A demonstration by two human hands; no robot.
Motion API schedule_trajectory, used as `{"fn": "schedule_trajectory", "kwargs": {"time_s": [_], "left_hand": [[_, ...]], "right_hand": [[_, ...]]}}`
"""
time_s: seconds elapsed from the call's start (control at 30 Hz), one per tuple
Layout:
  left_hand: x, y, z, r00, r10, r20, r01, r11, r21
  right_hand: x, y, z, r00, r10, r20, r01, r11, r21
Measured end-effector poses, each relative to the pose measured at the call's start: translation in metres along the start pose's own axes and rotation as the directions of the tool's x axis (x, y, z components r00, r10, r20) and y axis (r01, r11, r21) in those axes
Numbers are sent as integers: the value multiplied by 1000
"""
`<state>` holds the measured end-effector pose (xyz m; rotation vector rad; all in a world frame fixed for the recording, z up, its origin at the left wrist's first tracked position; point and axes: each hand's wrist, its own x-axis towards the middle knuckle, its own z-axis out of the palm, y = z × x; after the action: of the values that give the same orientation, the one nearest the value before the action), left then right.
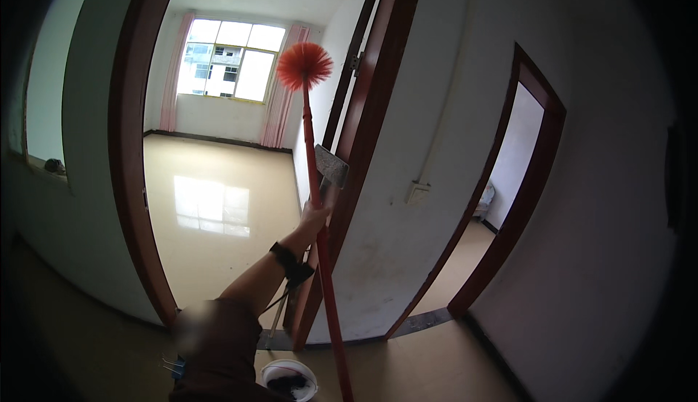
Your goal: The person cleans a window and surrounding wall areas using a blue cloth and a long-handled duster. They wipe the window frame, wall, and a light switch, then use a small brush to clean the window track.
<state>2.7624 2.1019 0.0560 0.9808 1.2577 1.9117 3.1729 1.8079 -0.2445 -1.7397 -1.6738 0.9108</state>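
Observation:
My left hand (315,217) is closed around the red pole of a round duster (304,66) with bristles, at the centre of the head view. The bristle head is up, in front of the window and pink curtain beyond the doorway. Just beside the pole, near my fingers, is a flat grey scraper-like blade (331,166); whether my hand also holds it I cannot tell. A black strap is around my wrist. The pole runs down past the bottom edge of the view. My right hand is out of view.
A white bucket (313,383) with dark contents stands on the floor below the doorway. A red-brown door frame (128,146) surrounds the opening, and a second doorway (545,146) is at the right. Between them, a switch box (419,192) is on the wall. A thin pole (278,315) leans near the threshold.

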Motion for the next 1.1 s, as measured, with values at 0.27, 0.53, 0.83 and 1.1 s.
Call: {"fn": "schedule_trajectory", "kwargs": {"time_s": [0.27,0.53,0.83,1.1], "left_hand": [[-59,21,10,968,185,171,-121,938,-326],[-87,52,59,933,163,320,-44,936,-349],[-230,-92,-52,903,-375,209,426,842,-332],[-325,-159,-89,652,-741,-161,568,618,-543]], "right_hand": [[2,-2,1,1000,13,4,-13,999,-37],[-9,4,-5,1000,-1,17,2,999,-53],[-44,41,-19,998,47,32,-44,995,-93],[-111,131,-62,995,102,8,-91,920,-381]]}}
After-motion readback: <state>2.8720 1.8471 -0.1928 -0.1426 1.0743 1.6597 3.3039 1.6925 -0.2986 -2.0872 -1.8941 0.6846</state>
